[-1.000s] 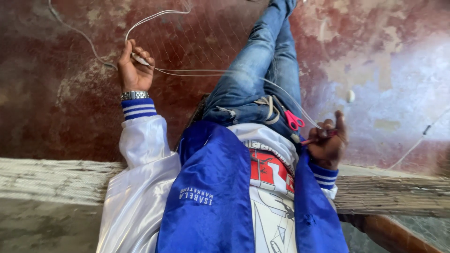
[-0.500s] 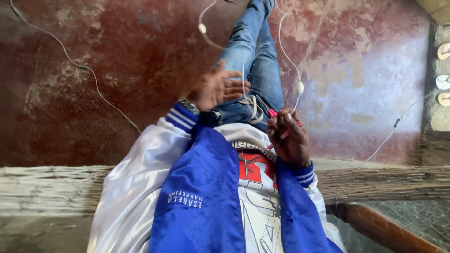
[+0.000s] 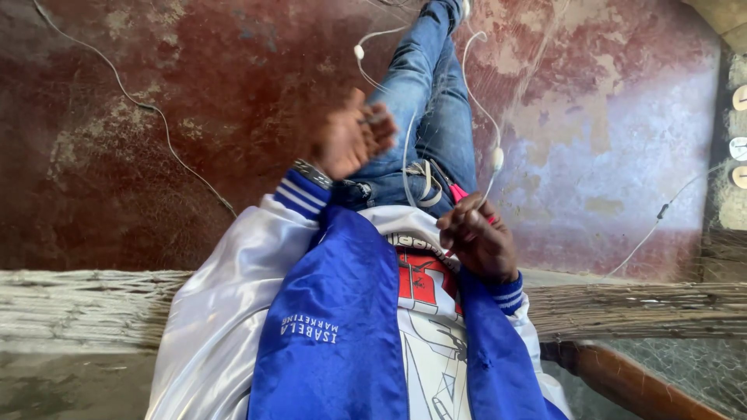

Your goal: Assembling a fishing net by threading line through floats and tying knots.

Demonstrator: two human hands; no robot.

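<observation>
Left hand [image 3: 352,140] fingers curled, pinching white cord [image 3: 405,167] above the jeans [image 3: 436,101], apparently to keep it taut; right hand [image 3: 478,237] fingers closed around a pink tool [image 3: 459,192] at the lap, cord running close by. Red-brown floor [image 3: 156,93] open on both sides, woven bed edge [image 3: 93,303] behind, second loose cord [image 3: 132,97] well apart to the left.
</observation>
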